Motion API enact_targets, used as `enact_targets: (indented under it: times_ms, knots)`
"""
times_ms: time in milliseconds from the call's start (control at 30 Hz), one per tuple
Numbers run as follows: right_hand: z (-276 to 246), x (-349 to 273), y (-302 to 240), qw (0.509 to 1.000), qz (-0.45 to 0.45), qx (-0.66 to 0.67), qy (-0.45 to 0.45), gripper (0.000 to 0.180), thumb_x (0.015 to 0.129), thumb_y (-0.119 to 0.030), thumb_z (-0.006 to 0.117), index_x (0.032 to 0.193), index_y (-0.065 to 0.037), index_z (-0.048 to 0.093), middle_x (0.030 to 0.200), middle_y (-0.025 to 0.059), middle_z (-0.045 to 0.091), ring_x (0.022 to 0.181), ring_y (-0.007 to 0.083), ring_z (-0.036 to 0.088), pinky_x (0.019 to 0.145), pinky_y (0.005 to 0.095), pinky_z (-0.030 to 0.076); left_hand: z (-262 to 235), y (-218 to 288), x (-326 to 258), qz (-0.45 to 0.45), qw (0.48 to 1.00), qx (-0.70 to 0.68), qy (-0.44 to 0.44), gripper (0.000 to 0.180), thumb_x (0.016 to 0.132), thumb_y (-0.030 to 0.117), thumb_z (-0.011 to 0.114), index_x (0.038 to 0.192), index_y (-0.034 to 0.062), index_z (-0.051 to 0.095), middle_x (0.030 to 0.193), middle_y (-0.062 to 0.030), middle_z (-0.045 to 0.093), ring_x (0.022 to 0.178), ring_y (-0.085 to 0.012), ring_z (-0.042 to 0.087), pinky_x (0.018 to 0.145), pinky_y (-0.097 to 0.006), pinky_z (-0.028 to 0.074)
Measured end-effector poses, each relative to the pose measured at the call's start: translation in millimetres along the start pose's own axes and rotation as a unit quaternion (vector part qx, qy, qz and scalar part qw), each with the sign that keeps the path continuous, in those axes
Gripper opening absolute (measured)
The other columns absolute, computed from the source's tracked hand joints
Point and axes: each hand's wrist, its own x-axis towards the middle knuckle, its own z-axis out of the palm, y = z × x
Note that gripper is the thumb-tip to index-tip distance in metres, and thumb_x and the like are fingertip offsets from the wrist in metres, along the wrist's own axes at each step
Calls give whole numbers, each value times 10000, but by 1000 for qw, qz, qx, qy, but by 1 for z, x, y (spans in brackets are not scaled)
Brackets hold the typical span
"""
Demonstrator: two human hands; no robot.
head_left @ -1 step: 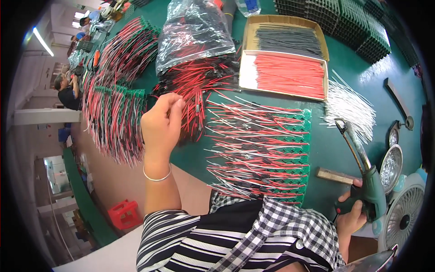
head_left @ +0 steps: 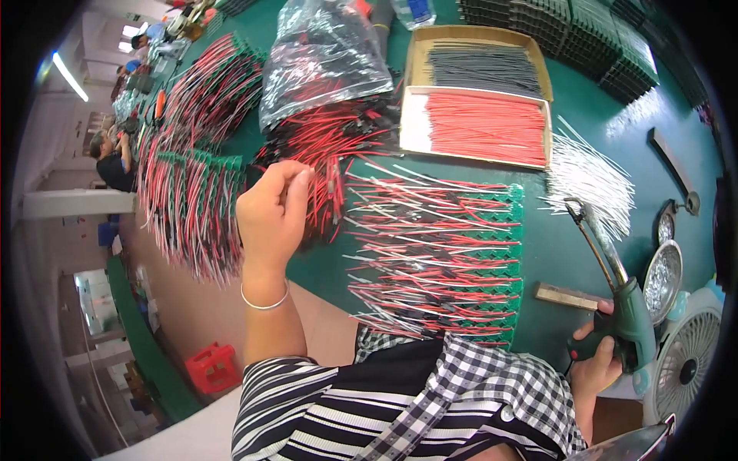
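Observation:
My left hand (head_left: 273, 207) is raised with thumb and fingers pinched together, beside a heap of red and black wires (head_left: 330, 123). Whatever sits in that pinch, if anything, is hidden. My right hand (head_left: 596, 365) wraps round the green handle of a torch-like tool (head_left: 634, 319), whose metal tube points up and away toward loose white sleeves (head_left: 590, 180). Between my hands lies a green rack (head_left: 516, 261) with rows of red and white wires (head_left: 430, 246) across it.
Behind the rack, boxes hold red tubes (head_left: 484, 127) and black tubes (head_left: 480, 65). More wire-filled racks (head_left: 192, 215) stand at left, and black trays (head_left: 569, 34) are stacked far right. A wooden block (head_left: 567, 296), a metal dish (head_left: 663, 283) and a fan (head_left: 684, 369) are near the torch.
The whole view has shifted slightly to the left. Both hands keep the same pose.

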Motion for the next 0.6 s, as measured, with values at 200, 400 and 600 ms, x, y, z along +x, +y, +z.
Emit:
enact_targets:
  times_ms: [200,400,600]
  knots:
    - [-10,2,-5,999,7,-14,-34,536,878,-353,598,1226,36,478,1130,149,584,636,141,562,538,249,459,48,45,13,31,991,-82,-101,213,760,39,719,947,46,618,731,-99,638,620,-216,636,559,-297,482]
    - [-38,32,-50,974,52,-201,-88,415,884,-375,571,1101,-23,604,992,96,639,745,194,619,777,366,460,83,86,29,237,935,-83,-251,243,742,-65,661,969,22,657,804,-118,657,724,-238,654,631,-306,506]
    - [-28,49,-48,917,-103,-347,-169,522,881,-437,582,1137,14,527,735,58,610,629,113,579,570,249,444,114,98,26,243,930,-133,-243,186,716,-21,648,898,16,658,752,-81,571,678,-255,572,599,-343,479]
